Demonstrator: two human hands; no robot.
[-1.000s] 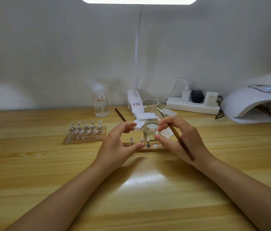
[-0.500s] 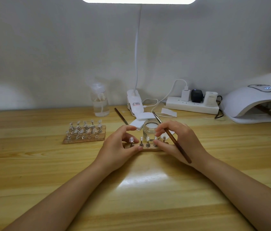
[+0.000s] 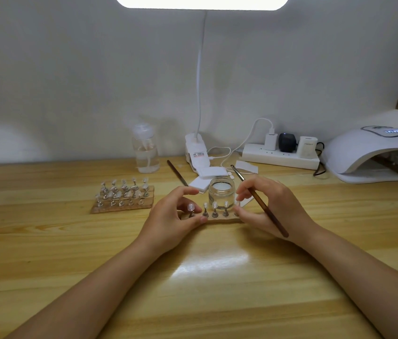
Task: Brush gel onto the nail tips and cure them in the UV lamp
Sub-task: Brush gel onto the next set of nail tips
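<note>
Near strip (image 3: pixel 217 219): on the table (image 3: pixel 46 253), between my left hand (image 3: pixel 171 223) and my right hand (image 3: pixel 273 209).
Nail tips (image 3: pixel 215 208): in a row on that strip.
Jar (image 3: pixel 221 192): just behind the strip.
Brush (image 3: pixel 261 201): in my right hand, tip pointing far-left.
Second rack (image 3: pixel 123 196): left of my left hand.
Bottle (image 3: pixel 145 149): far, behind the second rack.
Power strip (image 3: pixel 279 159): far, against the wall.
UV lamp (image 3: pixel 376 152): far right.

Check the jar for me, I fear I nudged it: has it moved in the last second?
No. The jar stands in the same spot relative to the power strip as before.
</note>
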